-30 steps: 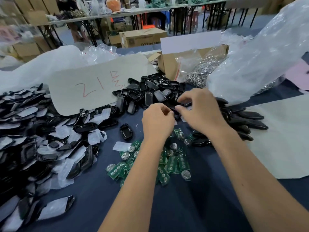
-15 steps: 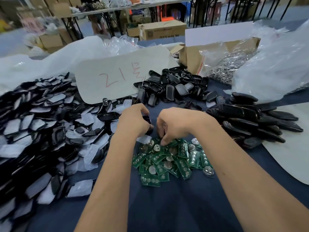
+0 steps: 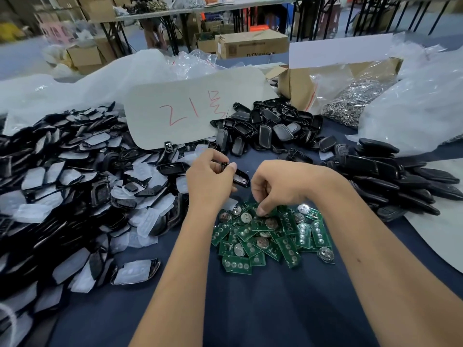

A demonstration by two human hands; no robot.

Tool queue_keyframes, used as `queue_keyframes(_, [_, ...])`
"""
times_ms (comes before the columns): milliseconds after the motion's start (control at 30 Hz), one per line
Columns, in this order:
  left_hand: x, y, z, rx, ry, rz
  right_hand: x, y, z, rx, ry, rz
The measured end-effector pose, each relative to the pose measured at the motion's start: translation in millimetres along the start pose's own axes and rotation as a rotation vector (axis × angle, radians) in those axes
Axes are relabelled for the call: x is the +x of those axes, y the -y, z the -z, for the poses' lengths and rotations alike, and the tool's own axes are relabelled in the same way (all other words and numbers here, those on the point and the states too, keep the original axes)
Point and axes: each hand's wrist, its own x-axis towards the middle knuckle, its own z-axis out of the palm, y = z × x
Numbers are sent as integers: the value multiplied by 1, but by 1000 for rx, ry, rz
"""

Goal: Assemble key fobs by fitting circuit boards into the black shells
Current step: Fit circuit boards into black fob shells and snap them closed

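Black shell (image 3: 240,177) in left hand (image 3: 209,180) grip; right hand (image 3: 280,186) pinching green boards (image 3: 265,236), fingertips hidden.

The left hand (image 3: 209,180) covers the near end of the black shell (image 3: 239,177) it pinches, so only the part past the fingertips shows. Under the curled fingers (image 3: 263,209) of the right hand (image 3: 280,186), the pile of green circuit boards (image 3: 270,236) is partly hidden; whether the fingertips have closed on a board cannot be told. Left of the fingers, the heap of shell halves (image 3: 62,196) runs off the picture's left edge. Beyond the fingers, the cartons (image 3: 253,45) and shelving are blurred, their print unreadable. Both forearms are cut off at the bottom edge
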Motion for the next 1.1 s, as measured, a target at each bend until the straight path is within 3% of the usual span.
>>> queue_keyframes(167, [3, 6, -1, -186, -5, 83, 3, -18, -12, 457, -290, 91])
queue_keyframes(233, [4, 8, -3, -299, 45, 148, 8, -21, -24, 627, -484, 123])
queue_keyframes(400, [7, 7, -11, -535, 168, 281, 13, -25, -51, 1063, -836, 43])
queue_keyframes(733, [0, 0, -17, -535, 202, 354, 22, -17, -62, 1120, -1101, -48])
queue_keyframes(1100, [-4, -1, -16, -521, 190, 327, 25, -12, -64, 1044, -1064, -130])
